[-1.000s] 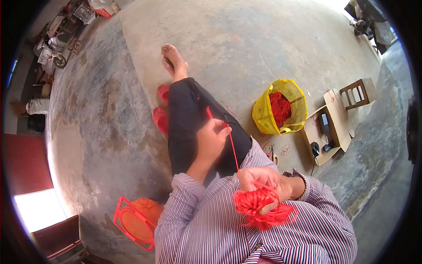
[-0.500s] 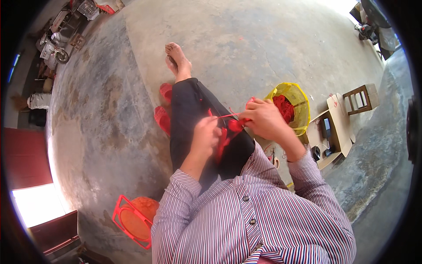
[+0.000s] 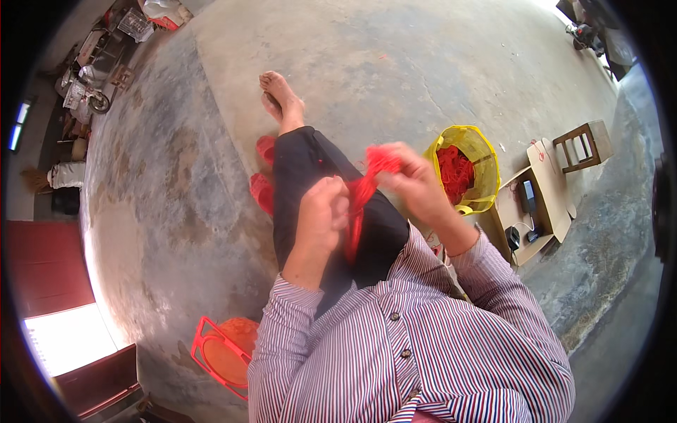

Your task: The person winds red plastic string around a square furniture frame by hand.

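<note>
Evidently both hands clamped on bundle of thin red string (image 3: 361,194) above lap: left hand (image 3: 326,211), right hand (image 3: 412,180). Light, limp, tangle-prone; grip bunched middle.

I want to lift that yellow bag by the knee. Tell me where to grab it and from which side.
Take the yellow bag by its open top rim, coming from above: the mouth gapes upward, and the red thread fills the inside. A loop-like handle seems to hang at its lower edge, but too blurred to trust.

Striped buttoned shirt (image 3: 423,352), black trousers (image 3: 310,176)
</note>
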A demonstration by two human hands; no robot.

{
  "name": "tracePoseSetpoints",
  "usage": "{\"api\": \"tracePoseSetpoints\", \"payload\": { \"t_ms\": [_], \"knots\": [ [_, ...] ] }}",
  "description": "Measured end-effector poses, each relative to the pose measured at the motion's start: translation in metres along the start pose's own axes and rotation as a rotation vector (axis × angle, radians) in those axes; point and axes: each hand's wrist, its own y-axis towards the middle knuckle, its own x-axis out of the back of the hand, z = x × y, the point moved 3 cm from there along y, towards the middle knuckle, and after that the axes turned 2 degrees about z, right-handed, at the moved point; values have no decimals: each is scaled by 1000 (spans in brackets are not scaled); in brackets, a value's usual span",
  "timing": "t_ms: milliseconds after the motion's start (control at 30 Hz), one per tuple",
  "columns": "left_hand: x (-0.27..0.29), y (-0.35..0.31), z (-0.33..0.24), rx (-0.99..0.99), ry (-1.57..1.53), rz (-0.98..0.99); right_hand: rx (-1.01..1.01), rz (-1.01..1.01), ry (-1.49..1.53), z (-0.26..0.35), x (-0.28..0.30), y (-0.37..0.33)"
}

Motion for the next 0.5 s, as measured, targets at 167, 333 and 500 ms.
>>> {"api": "tracePoseSetpoints", "payload": {
  "t_ms": [167,333,500],
  "knots": [
    [10,4,21,36,141,-56,-150,-366,673,23,62,-10],
    [13,11,27,144,68,-21,-383,-50,500,43,91,-89],
    [16,12,37,252,-135,46,-225,-418,561,43,123,-133]
  ]
}}
